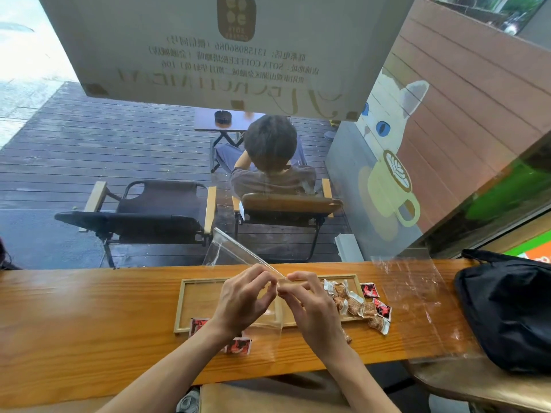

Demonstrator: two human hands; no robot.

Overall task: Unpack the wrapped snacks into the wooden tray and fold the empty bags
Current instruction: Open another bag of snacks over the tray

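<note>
We see both hands above the tray [190, 296]: the left hand [241, 305] and right hand [310, 305] each have a pinching grip on the clear bag [229, 251]. Snacks [354, 304] lie at the tray's right end, 2 red packets [238, 346] near its front left on the tabletop [89, 323].

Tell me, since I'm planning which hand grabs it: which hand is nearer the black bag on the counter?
Right. The right hand pinches the clear bag over the tray's middle; the left hand sits beside it, farther from the black bag at the counter's right end.
</note>
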